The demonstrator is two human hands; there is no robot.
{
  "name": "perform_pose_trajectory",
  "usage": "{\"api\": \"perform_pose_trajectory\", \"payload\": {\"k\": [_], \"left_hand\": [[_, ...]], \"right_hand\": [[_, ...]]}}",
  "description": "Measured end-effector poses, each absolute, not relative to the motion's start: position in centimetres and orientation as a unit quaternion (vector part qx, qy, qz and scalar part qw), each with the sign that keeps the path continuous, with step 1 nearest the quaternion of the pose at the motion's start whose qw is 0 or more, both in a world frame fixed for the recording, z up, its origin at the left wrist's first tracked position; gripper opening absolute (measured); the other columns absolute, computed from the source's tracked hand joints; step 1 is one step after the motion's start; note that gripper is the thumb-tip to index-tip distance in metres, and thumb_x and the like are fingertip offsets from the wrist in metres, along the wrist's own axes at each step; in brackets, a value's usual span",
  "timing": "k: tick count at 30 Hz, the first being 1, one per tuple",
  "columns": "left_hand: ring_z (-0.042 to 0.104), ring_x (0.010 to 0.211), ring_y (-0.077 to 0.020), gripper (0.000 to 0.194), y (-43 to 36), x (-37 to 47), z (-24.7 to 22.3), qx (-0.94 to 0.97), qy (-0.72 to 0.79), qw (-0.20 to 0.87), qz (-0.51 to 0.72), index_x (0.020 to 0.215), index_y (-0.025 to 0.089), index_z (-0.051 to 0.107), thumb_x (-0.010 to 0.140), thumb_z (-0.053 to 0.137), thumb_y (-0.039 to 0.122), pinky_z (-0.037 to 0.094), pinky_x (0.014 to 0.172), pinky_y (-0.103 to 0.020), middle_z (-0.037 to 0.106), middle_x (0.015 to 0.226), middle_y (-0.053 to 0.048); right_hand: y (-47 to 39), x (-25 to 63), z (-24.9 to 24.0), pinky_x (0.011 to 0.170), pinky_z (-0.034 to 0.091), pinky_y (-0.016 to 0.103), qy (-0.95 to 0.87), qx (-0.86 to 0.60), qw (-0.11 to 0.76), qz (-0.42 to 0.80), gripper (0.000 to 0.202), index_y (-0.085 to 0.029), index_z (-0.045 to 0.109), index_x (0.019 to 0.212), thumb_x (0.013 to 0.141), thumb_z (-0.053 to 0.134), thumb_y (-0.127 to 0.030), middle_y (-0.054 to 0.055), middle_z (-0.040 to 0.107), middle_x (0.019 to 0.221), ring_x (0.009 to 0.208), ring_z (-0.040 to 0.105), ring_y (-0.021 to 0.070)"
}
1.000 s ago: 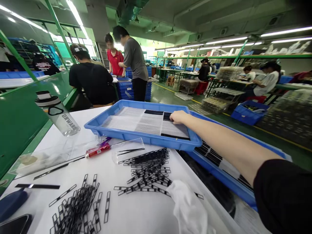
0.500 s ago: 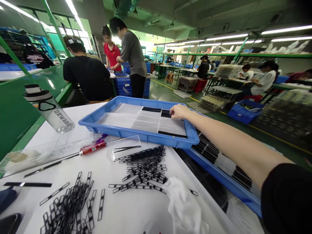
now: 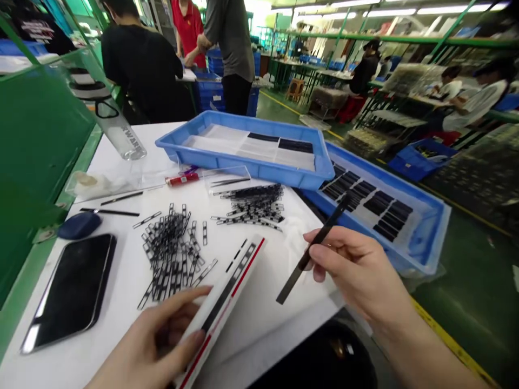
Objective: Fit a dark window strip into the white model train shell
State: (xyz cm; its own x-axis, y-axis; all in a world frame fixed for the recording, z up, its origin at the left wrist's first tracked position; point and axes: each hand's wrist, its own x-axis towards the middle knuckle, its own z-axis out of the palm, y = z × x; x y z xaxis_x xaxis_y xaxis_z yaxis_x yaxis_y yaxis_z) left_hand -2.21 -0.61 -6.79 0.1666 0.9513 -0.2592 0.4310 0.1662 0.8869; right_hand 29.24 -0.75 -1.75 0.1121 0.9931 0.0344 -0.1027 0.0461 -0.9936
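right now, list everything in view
white bar: one, white with red edge, in left hand
held strip: one, black, in right hand
small frames: many, black, two heaps mid-table
first tray: one, blue, table's far end
second tray: one, blue, right of first
tray strips: many, black, in both trays
phone: one, black, table's left side
oval case: one, navy, beyond phone
loose strips: two, black, near oval case
tube: one, red, near first tray
clear boxes: two, transparent, flanking tube
bottle: one, clear, table's far left
table: one, white, centre
crates: several, blue, background
people: several, varied clothing, background
left hand: one, bare, lower centre
right hand: one, bare, right
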Motion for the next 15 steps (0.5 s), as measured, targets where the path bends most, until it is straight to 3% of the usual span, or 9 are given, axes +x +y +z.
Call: {"api": "perform_pose_trajectory", "payload": {"k": [5, 9, 15], "left_hand": [[0.073, 0.085, -0.025, 0.053, -0.2, -2.1, -5.0, 0.646, 0.56, 0.473, 0.213, 0.132, 0.023, 0.075, 0.09, 0.07, 0.055, 0.057, 0.064, -0.028, 0.079, 0.099, -0.006], [0.071, 0.075, -0.0211, 0.05, -0.1, -1.8, -4.1, 0.76, 0.494, 0.386, 0.173, 0.139, 0.026, 0.073, 0.097, 0.064, 0.051, 0.057, 0.067, -0.027, 0.079, 0.093, -0.005], [0.074, 0.083, -0.0223, 0.047, 1.1, -1.2, -3.7, 0.83, 0.428, 0.325, 0.15, 0.141, 0.029, 0.071, 0.097, 0.065, 0.045, 0.056, 0.067, -0.023, 0.079, 0.119, -0.007]], "right_hand": [[-3.3, 24.8, -4.2, 0.056, 0.058, 0.009, -0.362, -0.458, 0.607, 0.539, 0.009, -0.03, 0.087, 0.093, 0.085, 0.09, -0.03, -0.002, 0.078, 0.073, 0.059, 0.071, 0.006], [-4.2, 24.0, -4.6, 0.06, 0.059, 0.009, -0.342, -0.435, 0.62, 0.557, 0.006, -0.029, 0.087, 0.091, 0.086, 0.088, -0.027, -0.002, 0.078, 0.075, 0.068, 0.074, 0.0074], [-5.3, 25.5, -4.5, 0.057, 0.061, 0.016, -0.392, -0.406, 0.592, 0.575, 0.005, -0.028, 0.085, 0.094, 0.089, 0.085, -0.026, 0.001, 0.077, 0.066, 0.062, 0.076, 0.013]]}}
